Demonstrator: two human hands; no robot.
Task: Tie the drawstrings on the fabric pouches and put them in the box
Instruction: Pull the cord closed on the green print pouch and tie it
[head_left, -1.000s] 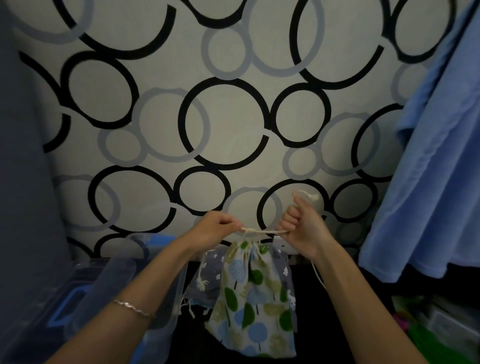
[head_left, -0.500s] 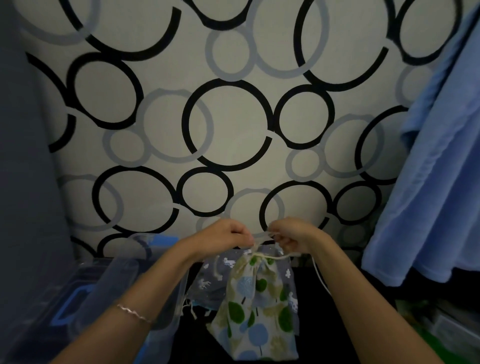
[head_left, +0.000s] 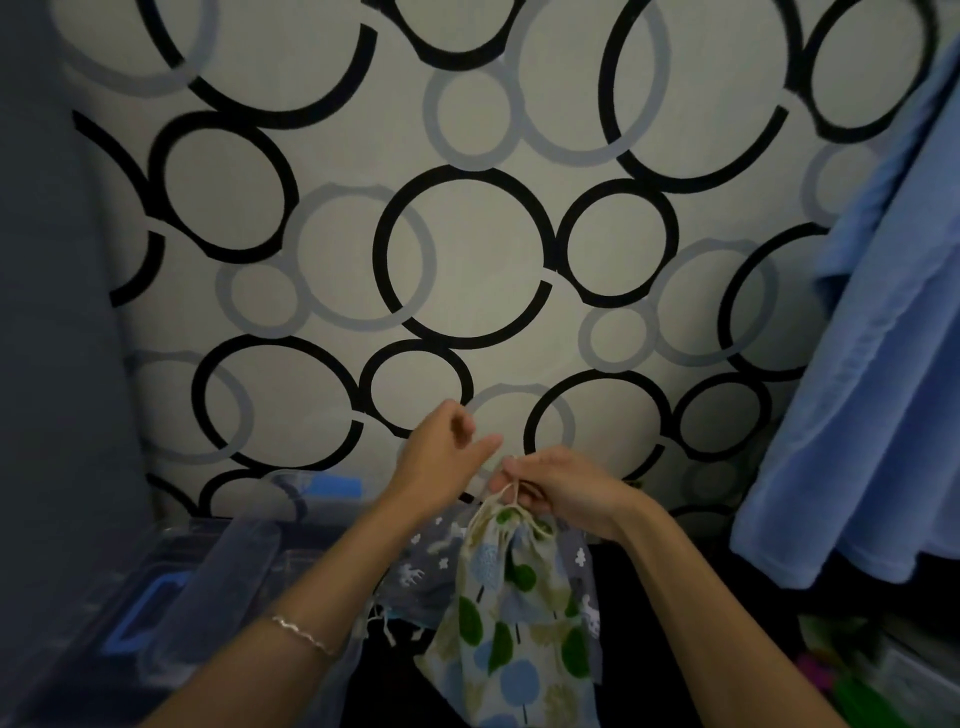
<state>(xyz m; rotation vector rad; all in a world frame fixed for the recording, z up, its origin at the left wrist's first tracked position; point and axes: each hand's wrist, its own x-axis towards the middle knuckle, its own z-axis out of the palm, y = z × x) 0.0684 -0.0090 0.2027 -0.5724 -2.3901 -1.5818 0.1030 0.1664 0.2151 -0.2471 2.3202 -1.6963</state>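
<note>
Head | right hand (head_left: 569, 493) pinches drawstring (head_left: 514, 492) | tree-print pouch (head_left: 511, 629) directly below

Backdrop: dim room, low light.
Pale wall (head_left: 478, 260) printed with overlapping black and grey rings. Blue cloth (head_left: 883, 374) hangs at right, dark grey panel (head_left: 52, 312) at left, black surface (head_left: 389, 696) below.

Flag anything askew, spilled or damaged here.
Nothing stands out. The right hand pinches the drawstring of the tree-print pouch, its neck gathered; the left hand is off it. The grey pouch underneath shows loose cord ends, nothing torn or spilled.
</note>
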